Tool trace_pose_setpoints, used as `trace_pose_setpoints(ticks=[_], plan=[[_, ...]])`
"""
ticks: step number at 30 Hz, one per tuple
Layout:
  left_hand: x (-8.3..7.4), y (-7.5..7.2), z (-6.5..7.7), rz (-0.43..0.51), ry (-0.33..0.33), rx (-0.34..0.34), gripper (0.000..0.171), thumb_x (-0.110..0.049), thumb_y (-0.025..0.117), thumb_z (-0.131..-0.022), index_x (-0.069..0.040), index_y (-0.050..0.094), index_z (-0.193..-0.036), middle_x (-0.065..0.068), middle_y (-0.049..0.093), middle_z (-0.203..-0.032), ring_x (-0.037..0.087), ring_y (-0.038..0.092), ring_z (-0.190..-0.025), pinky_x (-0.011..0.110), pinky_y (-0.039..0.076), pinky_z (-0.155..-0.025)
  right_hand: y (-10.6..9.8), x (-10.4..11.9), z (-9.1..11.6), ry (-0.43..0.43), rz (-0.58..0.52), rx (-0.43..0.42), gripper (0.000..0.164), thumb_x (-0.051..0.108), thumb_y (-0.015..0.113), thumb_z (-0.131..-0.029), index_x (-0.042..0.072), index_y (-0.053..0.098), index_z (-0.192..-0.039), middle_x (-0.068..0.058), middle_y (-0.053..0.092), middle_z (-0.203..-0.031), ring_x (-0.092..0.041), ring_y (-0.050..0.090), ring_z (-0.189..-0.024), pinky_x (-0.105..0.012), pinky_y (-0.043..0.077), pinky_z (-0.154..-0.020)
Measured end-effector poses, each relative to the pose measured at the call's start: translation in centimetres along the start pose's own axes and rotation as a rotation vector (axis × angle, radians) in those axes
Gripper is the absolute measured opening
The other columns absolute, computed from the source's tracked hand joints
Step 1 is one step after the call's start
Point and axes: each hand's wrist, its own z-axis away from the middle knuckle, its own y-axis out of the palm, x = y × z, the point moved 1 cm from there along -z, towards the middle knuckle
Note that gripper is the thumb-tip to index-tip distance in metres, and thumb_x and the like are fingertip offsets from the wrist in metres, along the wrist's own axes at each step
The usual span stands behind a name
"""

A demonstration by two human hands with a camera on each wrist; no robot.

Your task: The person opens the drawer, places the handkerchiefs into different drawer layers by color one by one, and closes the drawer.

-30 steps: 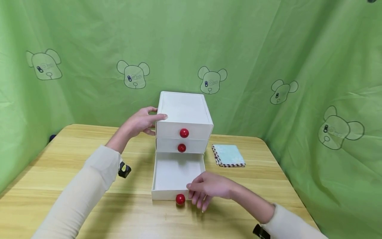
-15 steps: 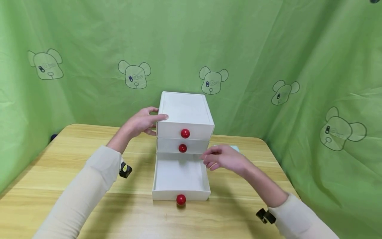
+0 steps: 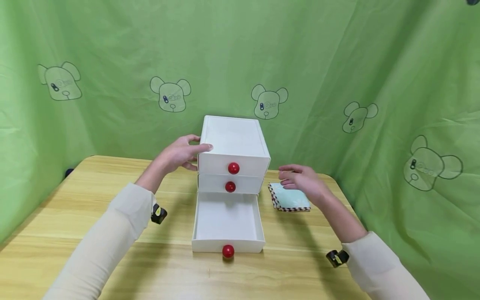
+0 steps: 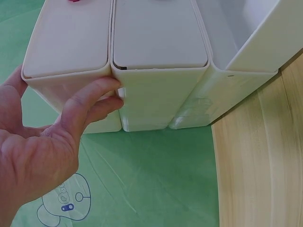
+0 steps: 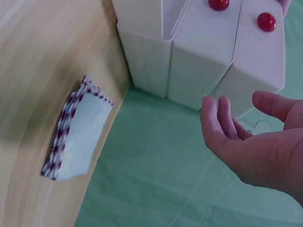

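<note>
A white drawer cabinet (image 3: 234, 135) with round red knobs stands on the table, its bottom drawer (image 3: 226, 214) pulled out with nothing visible inside. The two upper drawers are closed. My left hand (image 3: 178, 154) grips the cabinet's left side near the top front corner, thumb over the top edge; in the left wrist view the fingers (image 4: 97, 97) touch the side near a seam. To the right, my right hand (image 3: 301, 181) hovers with loosely bent fingers, holding nothing. Near it lies a folded light-blue cloth (image 3: 294, 200) with a checkered border, partly hidden behind the hand.
A wooden table (image 3: 300, 271) bears the cabinet and cloth. Green curtain (image 3: 210, 50) printed with bear heads hangs behind and along both sides. The pulled-out drawer juts towards the front, its red knob (image 3: 228, 251) foremost.
My right hand has left the front of the bottom drawer and moved up and right to the cloth. My left hand stays on the cabinet.
</note>
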Motion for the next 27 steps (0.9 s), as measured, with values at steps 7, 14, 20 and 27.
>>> trace_pose_setpoints(ticks=[7,14,20,27], plan=[[0.0,0.1,0.0,0.002,0.000,-0.004,0.088,-0.035,0.068,-0.098,-0.006,0.015,-0.161,0.023,0.056,-0.140,0.044,0.056,-0.131,0.039,0.065,-0.088,-1.7,-1.8,-1.8,0.044,-0.069,-0.056,0.064,0.029,0.050,-0.107,-0.005,0.027,-0.156,-0.030,0.041,-0.153,-0.042,0.047,-0.139,-0.046,0.043,-0.119],[0.1,0.1,-0.1,0.003,-0.005,-0.006,0.088,-0.036,0.068,-0.097,-0.007,0.016,-0.162,0.023,0.055,-0.141,0.045,0.054,-0.132,0.039,0.065,-0.087,-3.1,-4.1,-3.2,0.069,-0.107,-0.087,0.066,0.031,0.046,-0.108,-0.008,0.022,-0.157,-0.033,0.034,-0.156,-0.046,0.041,-0.142,-0.048,0.040,-0.121],[0.0,0.1,0.0,0.013,0.000,-0.003,0.088,-0.036,0.069,-0.097,-0.007,0.015,-0.162,0.023,0.055,-0.141,0.046,0.053,-0.132,0.040,0.065,-0.086,-3.8,-5.8,-3.7,0.101,-0.082,-0.092,0.067,0.034,0.043,-0.109,-0.006,0.021,-0.158,-0.033,0.031,-0.158,-0.047,0.039,-0.143,-0.050,0.039,-0.122],[0.0,0.1,0.0,0.009,-0.002,-0.005,0.088,-0.036,0.069,-0.097,-0.007,0.016,-0.161,0.023,0.056,-0.139,0.045,0.054,-0.132,0.039,0.065,-0.087,-4.2,-8.3,-4.4,0.144,-0.059,-0.121,0.067,0.034,0.042,-0.109,-0.006,0.021,-0.158,-0.033,0.032,-0.157,-0.048,0.040,-0.142,-0.051,0.038,-0.122]])
